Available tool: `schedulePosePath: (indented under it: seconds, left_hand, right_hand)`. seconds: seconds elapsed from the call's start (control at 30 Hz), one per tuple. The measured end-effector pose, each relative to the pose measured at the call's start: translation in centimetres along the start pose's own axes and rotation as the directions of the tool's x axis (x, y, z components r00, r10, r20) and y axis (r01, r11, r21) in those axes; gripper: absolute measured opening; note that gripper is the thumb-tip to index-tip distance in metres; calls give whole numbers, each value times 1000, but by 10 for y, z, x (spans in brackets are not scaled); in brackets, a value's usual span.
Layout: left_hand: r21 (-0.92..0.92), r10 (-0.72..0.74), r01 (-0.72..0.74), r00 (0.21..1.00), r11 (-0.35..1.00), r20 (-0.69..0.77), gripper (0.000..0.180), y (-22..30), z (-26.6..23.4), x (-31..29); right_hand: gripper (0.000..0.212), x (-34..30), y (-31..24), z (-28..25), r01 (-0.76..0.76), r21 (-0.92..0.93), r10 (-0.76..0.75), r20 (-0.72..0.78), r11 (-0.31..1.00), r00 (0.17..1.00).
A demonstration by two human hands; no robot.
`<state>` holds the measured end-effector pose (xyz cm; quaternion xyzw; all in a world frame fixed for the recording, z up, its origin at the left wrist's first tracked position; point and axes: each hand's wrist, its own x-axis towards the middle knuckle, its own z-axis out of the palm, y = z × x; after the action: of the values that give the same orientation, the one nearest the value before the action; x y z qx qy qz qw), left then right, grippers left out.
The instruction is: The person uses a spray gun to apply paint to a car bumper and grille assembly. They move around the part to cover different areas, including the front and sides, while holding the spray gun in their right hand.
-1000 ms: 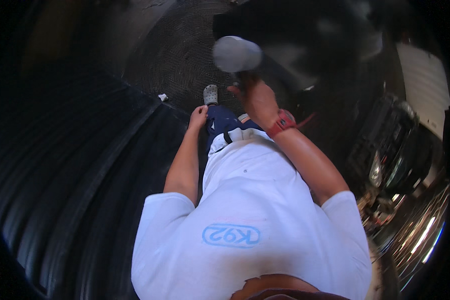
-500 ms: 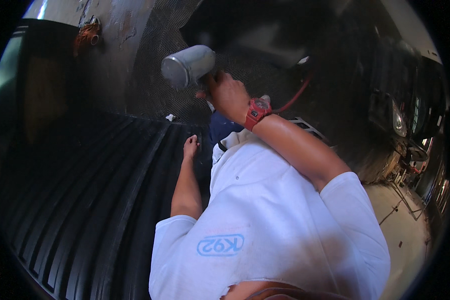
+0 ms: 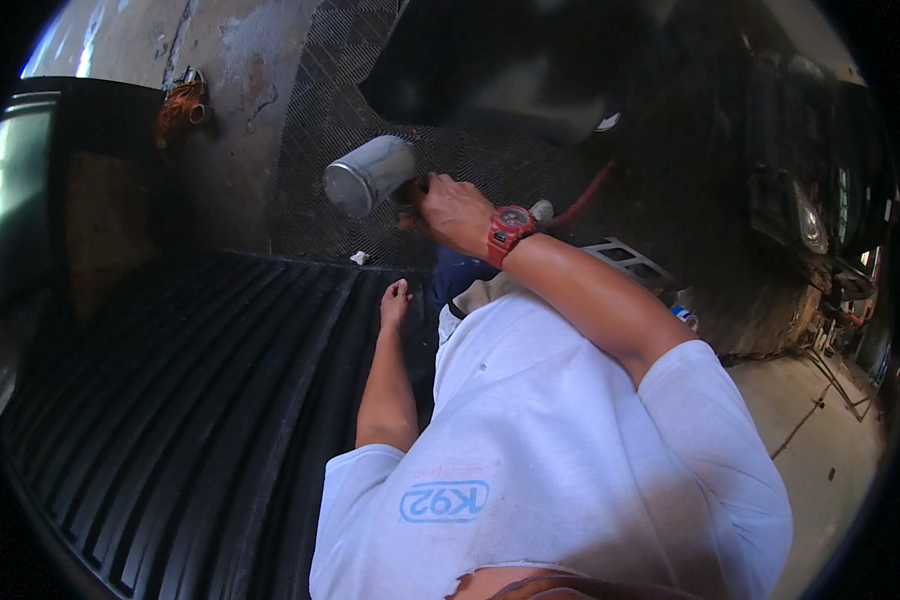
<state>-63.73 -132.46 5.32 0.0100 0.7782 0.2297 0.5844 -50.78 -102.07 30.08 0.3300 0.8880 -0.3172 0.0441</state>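
Note:
My right hand [image 3: 457, 213], with a red watch on its wrist, is closed round the grip of a spray gun. The gun's silver metal cup [image 3: 370, 176] lies tilted on its side, its round end toward the left. My fingers and the dark background hide most of the gun body. A red hose [image 3: 582, 196] shows behind my wrist. Lower and to the left, my left hand [image 3: 396, 304] hangs beside the black ribbed panel [image 3: 220, 400], fingers loosely bent and nothing visible in them. Whether it touches the panel I cannot tell.
A glossy black panel [image 3: 490, 85] stands ahead above a dark textured mat [image 3: 315, 150]. An orange coiled bundle [image 3: 182, 108] sits at the far left, and a white scrap [image 3: 359, 258] near the ribbed panel. A grey slotted block [image 3: 625, 258] lies right of my body.
The view has shifted a little. My right hand and the spray gun have moved slightly left and nearer to me, and the cup's tilt has changed. My left hand keeps its place beside the ribbed panel.

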Motion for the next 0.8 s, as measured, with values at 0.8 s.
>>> schedulePosePath:
  seconds: [0.8]
  left_hand:
    - [35, 15, -15, 1000, 999, -16, 50, -29, -9, 31]
  right_hand:
    - [41, -21, 3, -1, -63, -25, 62, -18, 998, 998]
